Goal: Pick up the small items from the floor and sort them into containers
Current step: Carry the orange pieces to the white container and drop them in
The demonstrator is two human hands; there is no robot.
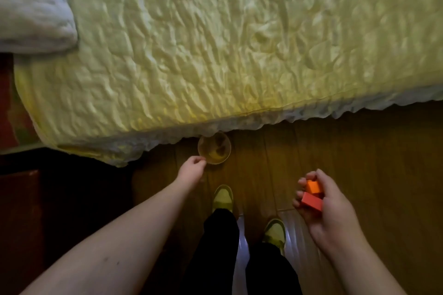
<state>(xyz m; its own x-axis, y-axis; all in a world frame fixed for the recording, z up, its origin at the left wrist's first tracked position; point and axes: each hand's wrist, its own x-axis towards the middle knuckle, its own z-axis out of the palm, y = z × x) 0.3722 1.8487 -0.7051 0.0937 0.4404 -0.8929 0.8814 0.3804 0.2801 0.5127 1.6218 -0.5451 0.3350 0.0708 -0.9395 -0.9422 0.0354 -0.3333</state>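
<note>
A clear round bowl (214,148) stands on the wooden floor at the bed's edge, partly under the hanging cover, with small pale things inside that I cannot make out. My left hand (191,170) reaches down to it and its curled fingers pinch the near rim. My right hand (321,203), raised at the right, holds an orange block (314,186) and a red block (311,201) between curled fingers and thumb.
A bed with a pale yellow quilted cover (215,43) fills the upper view, and a white pillow (33,7) lies at its top left. My two yellow-green shoes (223,197) stand on the wooden floor (359,151). Dark furniture (24,199) is at the left.
</note>
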